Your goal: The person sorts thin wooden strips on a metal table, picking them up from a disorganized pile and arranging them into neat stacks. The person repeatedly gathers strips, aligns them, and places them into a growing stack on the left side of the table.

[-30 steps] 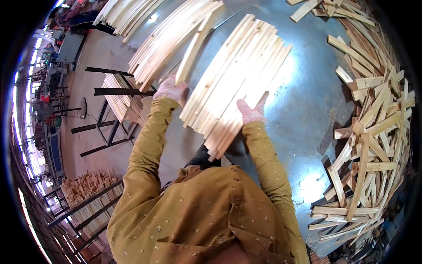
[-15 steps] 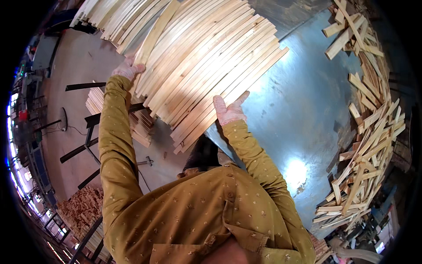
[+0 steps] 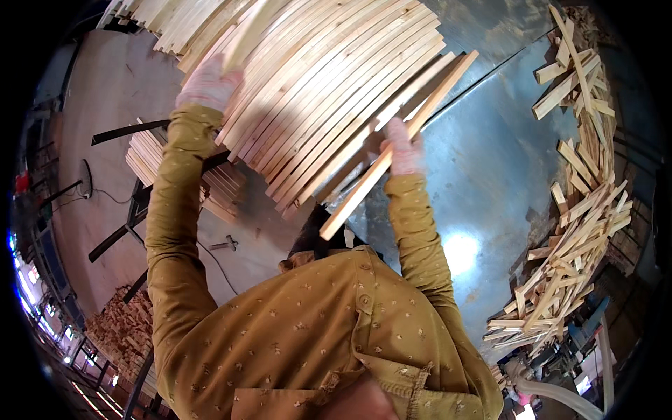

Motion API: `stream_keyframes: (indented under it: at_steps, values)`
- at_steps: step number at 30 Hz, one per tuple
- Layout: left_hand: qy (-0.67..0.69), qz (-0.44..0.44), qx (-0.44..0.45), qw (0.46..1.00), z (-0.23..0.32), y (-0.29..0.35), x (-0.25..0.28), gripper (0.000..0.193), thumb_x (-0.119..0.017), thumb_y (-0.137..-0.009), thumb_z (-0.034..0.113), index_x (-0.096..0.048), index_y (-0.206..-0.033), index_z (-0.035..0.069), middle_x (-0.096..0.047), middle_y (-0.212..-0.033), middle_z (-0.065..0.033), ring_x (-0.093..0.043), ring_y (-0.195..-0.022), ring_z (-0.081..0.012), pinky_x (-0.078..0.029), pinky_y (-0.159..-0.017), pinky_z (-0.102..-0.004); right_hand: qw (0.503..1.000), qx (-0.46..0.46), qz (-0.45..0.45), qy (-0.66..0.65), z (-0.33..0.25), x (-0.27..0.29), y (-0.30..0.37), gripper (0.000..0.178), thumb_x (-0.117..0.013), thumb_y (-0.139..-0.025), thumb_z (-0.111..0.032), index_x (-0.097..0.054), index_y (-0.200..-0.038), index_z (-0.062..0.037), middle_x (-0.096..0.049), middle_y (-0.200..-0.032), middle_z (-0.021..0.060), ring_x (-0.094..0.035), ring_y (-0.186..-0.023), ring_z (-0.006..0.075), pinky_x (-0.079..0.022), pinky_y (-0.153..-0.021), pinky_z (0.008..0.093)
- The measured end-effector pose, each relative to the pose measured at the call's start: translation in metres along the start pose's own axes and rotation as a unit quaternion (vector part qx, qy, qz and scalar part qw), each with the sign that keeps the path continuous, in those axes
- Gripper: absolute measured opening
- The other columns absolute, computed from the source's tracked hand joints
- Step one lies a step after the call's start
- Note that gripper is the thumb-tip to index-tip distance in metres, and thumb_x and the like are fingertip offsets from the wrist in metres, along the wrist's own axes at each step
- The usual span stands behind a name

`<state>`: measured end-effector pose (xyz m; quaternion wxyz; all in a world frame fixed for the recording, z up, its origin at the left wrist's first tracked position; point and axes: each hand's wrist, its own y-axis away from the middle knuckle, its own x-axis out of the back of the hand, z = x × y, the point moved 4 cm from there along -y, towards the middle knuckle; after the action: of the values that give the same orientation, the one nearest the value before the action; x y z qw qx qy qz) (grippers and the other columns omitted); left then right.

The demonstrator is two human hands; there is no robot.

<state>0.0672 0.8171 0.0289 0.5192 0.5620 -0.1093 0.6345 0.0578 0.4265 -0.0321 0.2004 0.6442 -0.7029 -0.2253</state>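
A broad row of pale wooden strips (image 3: pixel 315 98) lies side by side on the metal table (image 3: pixel 483 154). At the row's left side, my left hand (image 3: pixel 212 82) in a whitish glove is closed on the near end of a wooden strip that slants up and away over the others, blurred. My right hand (image 3: pixel 406 150), gloved too, grips a single wooden strip (image 3: pixel 357 199) around its middle. That strip stands apart from the row's right edge, its near end reaching toward my body. Another strip lies loosely between it and the row.
Loose offcuts (image 3: pixel 581 238) are heaped along the table's right side. More strips (image 3: pixel 168 24) lie at the far left. Below the table on the left are a stack of strips (image 3: pixel 145 164), black metal bars (image 3: pixel 115 241) and a pile of small wood pieces (image 3: pixel 122 322).
My right hand has closed on an edge strip and moved it right, away from the row. My left hand has moved farther forward with its strip.
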Motion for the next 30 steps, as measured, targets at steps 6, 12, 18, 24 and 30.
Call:
stream_keyframes:
  at_steps: [6,12,18,24,30]
  values:
    - [-0.179,0.084,-0.039,0.979,0.087,0.049,-0.033,0.064,-0.059,-0.094,0.036,-0.039,-0.145,0.002,-0.038,-0.149,-0.0231,-0.046,-0.133,-0.0343,-0.039,-0.110,-0.0436,0.968,-0.021,0.109,0.224,-0.061,0.021,-0.037,0.093,-0.065,-0.078,-0.067,-0.049,-0.136,0.0042,-0.063,-0.122,0.0239,-0.059,-0.115,0.0367,-0.041,-0.102,0.0380]
    - [0.263,-0.116,-0.334,0.898,0.153,0.140,-0.109,0.069,-0.066,-0.092,0.032,-0.035,-0.144,0.001,-0.046,-0.132,-0.0215,-0.046,-0.114,-0.0307,-0.043,-0.096,-0.0406,0.950,0.055,0.157,0.264,-0.112,0.009,-0.039,0.098,-0.061,-0.076,-0.073,-0.045,-0.141,-0.0010,-0.056,-0.133,0.0268,-0.053,-0.125,0.0399,-0.038,-0.107,0.0407]
    - [0.641,-0.459,-0.070,0.611,0.197,0.138,-0.149,0.061,-0.063,-0.093,0.047,-0.048,-0.130,0.001,-0.067,-0.084,-0.0134,-0.059,-0.049,-0.0208,-0.051,-0.044,-0.0306,0.987,0.156,-0.018,-0.015,-0.097,0.031,-0.020,0.070,-0.057,-0.097,-0.043,-0.033,-0.146,0.0014,-0.064,-0.087,0.0103,-0.063,-0.069,0.0202,-0.052,-0.061,0.0310]
    - [0.662,-0.475,-0.057,0.577,0.244,0.106,-0.167,0.063,-0.066,-0.089,0.051,-0.051,-0.127,0.003,-0.066,-0.086,-0.0136,-0.061,-0.054,-0.0190,-0.050,-0.043,-0.0311,0.989,0.038,-0.044,-0.134,-0.013,0.083,0.003,0.043,-0.056,-0.097,-0.028,-0.043,-0.128,-0.0013,-0.050,-0.068,-0.0014,-0.045,-0.051,0.0076,-0.039,-0.045,0.0227]
    - [0.235,-0.280,-0.173,0.914,0.366,-0.005,-0.129,0.038,-0.061,-0.092,0.027,-0.057,-0.120,0.002,-0.066,-0.084,-0.0150,-0.063,-0.063,-0.0293,-0.055,-0.058,-0.0379,0.996,-0.020,-0.019,-0.080,0.022,0.121,0.003,0.058,-0.062,-0.096,-0.027,-0.040,-0.143,-0.0024,-0.056,-0.079,-0.0003,-0.049,-0.059,0.0073,-0.043,-0.050,0.0228]
